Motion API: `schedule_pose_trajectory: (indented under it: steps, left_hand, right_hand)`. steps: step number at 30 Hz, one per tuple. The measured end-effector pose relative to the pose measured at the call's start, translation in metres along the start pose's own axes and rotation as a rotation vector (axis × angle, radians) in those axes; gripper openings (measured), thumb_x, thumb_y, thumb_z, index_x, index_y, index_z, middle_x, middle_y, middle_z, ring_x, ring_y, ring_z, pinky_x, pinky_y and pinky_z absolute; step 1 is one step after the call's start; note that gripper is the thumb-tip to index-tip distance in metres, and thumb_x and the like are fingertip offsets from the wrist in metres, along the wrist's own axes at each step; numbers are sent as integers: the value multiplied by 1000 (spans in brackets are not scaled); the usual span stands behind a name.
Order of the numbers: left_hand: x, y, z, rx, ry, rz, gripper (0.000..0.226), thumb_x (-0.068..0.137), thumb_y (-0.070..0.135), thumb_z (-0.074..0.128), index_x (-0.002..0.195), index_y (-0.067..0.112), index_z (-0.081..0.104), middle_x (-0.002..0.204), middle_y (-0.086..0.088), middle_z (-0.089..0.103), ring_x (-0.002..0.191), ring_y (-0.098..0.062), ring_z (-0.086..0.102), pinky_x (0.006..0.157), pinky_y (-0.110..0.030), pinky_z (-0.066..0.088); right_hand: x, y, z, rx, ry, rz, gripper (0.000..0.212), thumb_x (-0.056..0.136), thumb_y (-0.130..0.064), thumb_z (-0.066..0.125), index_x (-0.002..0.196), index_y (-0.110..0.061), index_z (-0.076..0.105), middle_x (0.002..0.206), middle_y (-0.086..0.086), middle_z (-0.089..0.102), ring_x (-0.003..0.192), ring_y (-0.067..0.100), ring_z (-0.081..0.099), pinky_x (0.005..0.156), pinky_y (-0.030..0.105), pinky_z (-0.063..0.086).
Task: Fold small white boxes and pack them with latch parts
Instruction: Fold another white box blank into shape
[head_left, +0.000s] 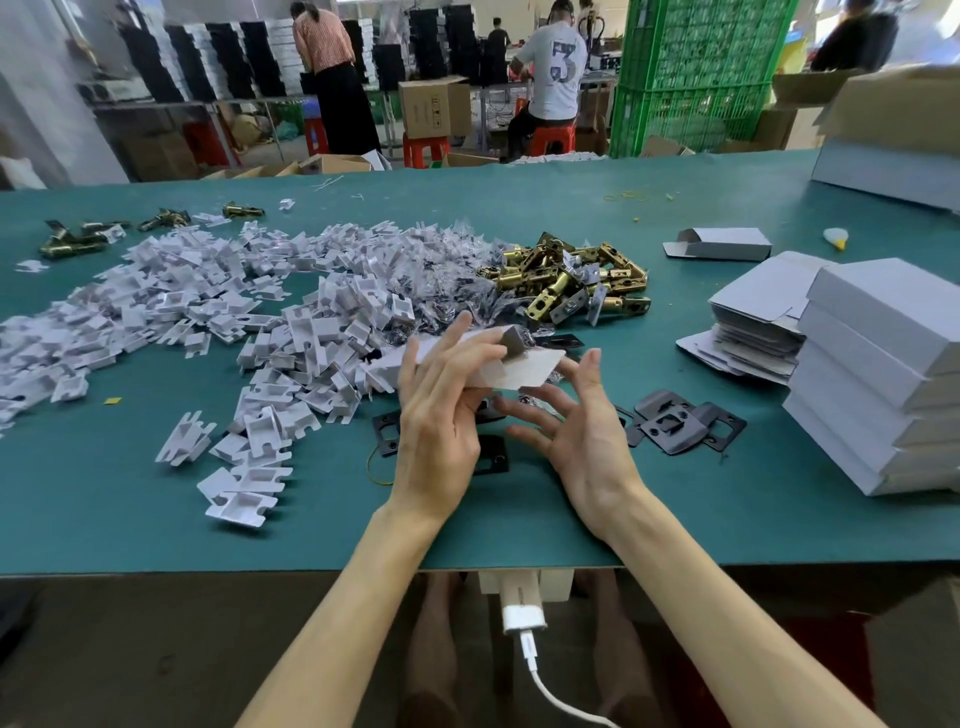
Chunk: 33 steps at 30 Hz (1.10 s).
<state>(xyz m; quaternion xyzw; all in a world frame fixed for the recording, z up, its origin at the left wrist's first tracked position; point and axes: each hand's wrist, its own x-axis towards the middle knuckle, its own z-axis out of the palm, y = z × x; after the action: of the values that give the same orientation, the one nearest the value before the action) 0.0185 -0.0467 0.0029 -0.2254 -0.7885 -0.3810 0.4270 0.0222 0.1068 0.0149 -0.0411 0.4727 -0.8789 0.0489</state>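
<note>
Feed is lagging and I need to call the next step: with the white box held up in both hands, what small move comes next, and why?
Probably close the box's end flap. The left hand grips the small white box above the table, and one grey flap at its top end stands open. The right hand is beside it, fingers spread, holding nothing. Whether parts are already inside cannot be seen.
</note>
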Motion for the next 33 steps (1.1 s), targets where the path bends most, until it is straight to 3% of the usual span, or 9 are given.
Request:
schedule_pose_trajectory:
  steps: [5,9,12,17,19,21,26,30,33]
  left_hand:
    - [-1,2,-1,-24,-53,24,54,85,-32,55,120,7,67,143,-2,62,150,-24,42,124,-67,15]
    - [2,3,-1,-95,-83,19,43,92,-21,60,119,11,67,156,-15,46,155,-34,30,119,-62,34]
    - [4,3,-1,-159,-138,-5,39,94,-19,59,119,11,64,155,-17,45,153,-33,32,114,-56,44]
    - [2,6,-5,-374,-234,-263,41,88,-10,52,124,7,63,143,-4,60,145,-20,48,104,-37,54]
    - [4,4,-8,-461,-173,-370,40,91,-3,48,127,9,63,137,-3,65,136,-22,55,103,-31,51]
    - [6,1,-10,-511,-116,-446,34,98,5,50,128,8,64,134,-3,66,130,-22,58,105,-40,50]
    - [7,-4,-8,-586,-144,-629,32,103,20,51,123,10,72,151,4,55,145,-18,46,118,-53,40]
    - [10,-3,-11,-740,-140,-770,29,109,16,50,129,16,71,151,2,56,141,-32,51,106,-55,50]
    - [12,0,-13,-846,-137,-855,30,108,15,51,132,10,67,143,-11,63,121,-31,63,90,-41,58]
  right_hand:
    - [-3,-2,-4,61,46,9,52,100,-57,48,130,-18,66,108,0,73,89,20,71,79,35,59]
    - [-5,-5,-5,73,9,-11,37,103,-42,53,137,-30,62,132,-3,68,104,19,71,82,36,58]
    - [-4,-3,-2,62,-9,-15,38,101,-35,56,139,-31,60,135,1,67,114,18,68,90,38,56]
    - [-2,-2,-3,81,13,-13,37,104,-25,56,140,-30,60,131,3,70,120,23,66,87,36,58]
    - [-2,0,-1,18,15,-28,32,104,-22,57,135,-26,64,122,5,73,110,24,69,82,37,60]
    - [-4,4,2,-96,-5,-66,27,102,-18,60,129,-20,66,105,11,74,95,24,69,75,35,60]
    - [-5,8,1,-186,20,-168,19,99,-19,65,118,-18,67,86,12,70,79,23,66,68,27,58]
    - [-4,10,0,-184,38,-204,16,99,-24,65,113,-19,66,87,13,70,69,23,68,66,30,60]
    - [-5,10,0,-168,0,-199,21,96,-25,68,115,-18,65,83,7,72,67,19,69,67,29,60]
